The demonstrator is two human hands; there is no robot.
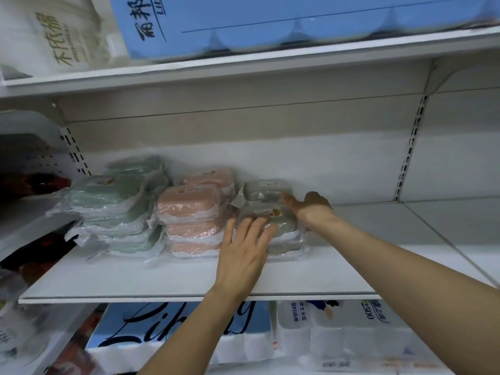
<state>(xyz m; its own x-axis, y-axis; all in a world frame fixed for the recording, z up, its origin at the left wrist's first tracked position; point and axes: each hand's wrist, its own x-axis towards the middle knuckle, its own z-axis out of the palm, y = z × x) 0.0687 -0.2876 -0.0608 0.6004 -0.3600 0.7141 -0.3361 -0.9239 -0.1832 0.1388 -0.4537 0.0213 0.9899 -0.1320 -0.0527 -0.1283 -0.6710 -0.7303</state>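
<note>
Gray boxes point(282, 226), film-wrapped, labels blurred, sit stacked just right of the pink boxes point(189, 204) on the shelf point(162, 277). Straight, spread fingers point(246, 226) of the left hand point(244, 247) press flat on the top box. The right hand point(311, 205) cups the stack's far side, its fingers hidden and its grip unclear.

Fingers of my right hand point(311, 205) hidden behind the grey boxes point(281, 228) — I can't tell the grip. Box labels point(273, 212) too blurred to read. Up top, blue pack point(270, 20) cut off.
</note>
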